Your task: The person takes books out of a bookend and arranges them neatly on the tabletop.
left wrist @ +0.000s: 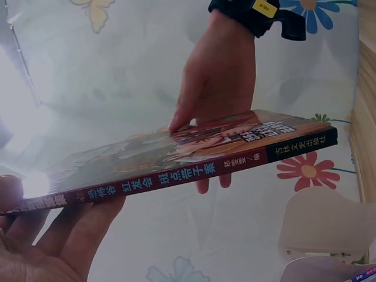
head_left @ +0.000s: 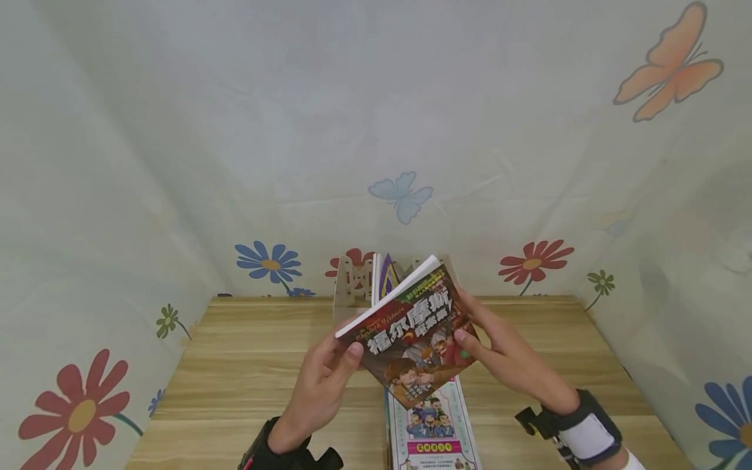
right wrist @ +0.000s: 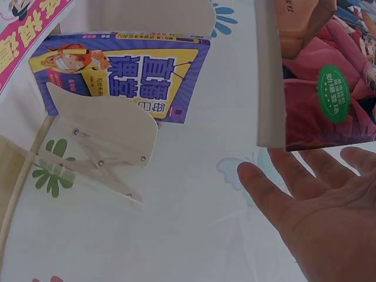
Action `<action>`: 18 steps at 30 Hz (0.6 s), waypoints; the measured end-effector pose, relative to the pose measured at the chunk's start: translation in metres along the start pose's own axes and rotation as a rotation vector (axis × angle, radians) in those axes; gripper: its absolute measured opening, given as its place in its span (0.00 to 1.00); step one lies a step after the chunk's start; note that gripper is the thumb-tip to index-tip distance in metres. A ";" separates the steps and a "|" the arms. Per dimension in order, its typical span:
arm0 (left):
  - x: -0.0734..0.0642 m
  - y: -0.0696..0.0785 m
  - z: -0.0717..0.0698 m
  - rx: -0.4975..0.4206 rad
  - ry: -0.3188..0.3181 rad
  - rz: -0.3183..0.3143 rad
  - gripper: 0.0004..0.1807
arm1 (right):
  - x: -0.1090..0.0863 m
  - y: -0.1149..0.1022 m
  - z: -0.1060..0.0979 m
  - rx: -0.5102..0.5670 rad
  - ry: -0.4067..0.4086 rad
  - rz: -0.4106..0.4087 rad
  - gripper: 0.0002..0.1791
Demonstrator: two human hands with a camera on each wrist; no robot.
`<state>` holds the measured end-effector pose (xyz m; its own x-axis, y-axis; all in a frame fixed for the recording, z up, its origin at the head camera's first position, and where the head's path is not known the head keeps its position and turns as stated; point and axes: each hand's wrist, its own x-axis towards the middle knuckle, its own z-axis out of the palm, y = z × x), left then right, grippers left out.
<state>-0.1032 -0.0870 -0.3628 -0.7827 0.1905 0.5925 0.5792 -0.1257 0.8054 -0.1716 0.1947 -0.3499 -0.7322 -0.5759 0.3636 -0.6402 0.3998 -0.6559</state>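
A paperback book (head_left: 420, 336) with a brown and red illustrated cover is held tilted above the table. My left hand (head_left: 322, 378) grips its lower left corner, thumb on the cover and fingers beneath. On the right edge, my right hand (head_left: 511, 356) holds it with the thumb over the cover and fingers behind. The dark red spine (left wrist: 194, 173) faces the left wrist camera. Below the held book, another book (head_left: 435, 431) with a pale, pink-banded cover lies on the table, partly hidden by it.
A white book rack (head_left: 346, 297) stands at the back of the wooden table (head_left: 252, 365). In it is a purple and yellow book (right wrist: 129, 76), upright. A printed curtain with flowers and butterflies (head_left: 402, 196) encloses the back and sides.
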 end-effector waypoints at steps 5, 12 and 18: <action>-0.002 -0.004 -0.003 -0.059 -0.002 -0.003 0.22 | -0.003 0.003 0.002 0.170 -0.053 0.003 0.33; -0.006 0.000 -0.005 -0.084 -0.005 -0.047 0.21 | -0.008 -0.002 0.000 0.406 -0.143 0.032 0.23; -0.008 0.001 -0.003 -0.104 -0.003 -0.057 0.20 | -0.012 -0.002 -0.002 0.431 -0.156 0.044 0.17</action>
<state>-0.0972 -0.0916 -0.3671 -0.8127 0.2034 0.5460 0.5070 -0.2151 0.8347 -0.1616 0.2022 -0.3517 -0.6917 -0.6789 0.2464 -0.4297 0.1126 -0.8959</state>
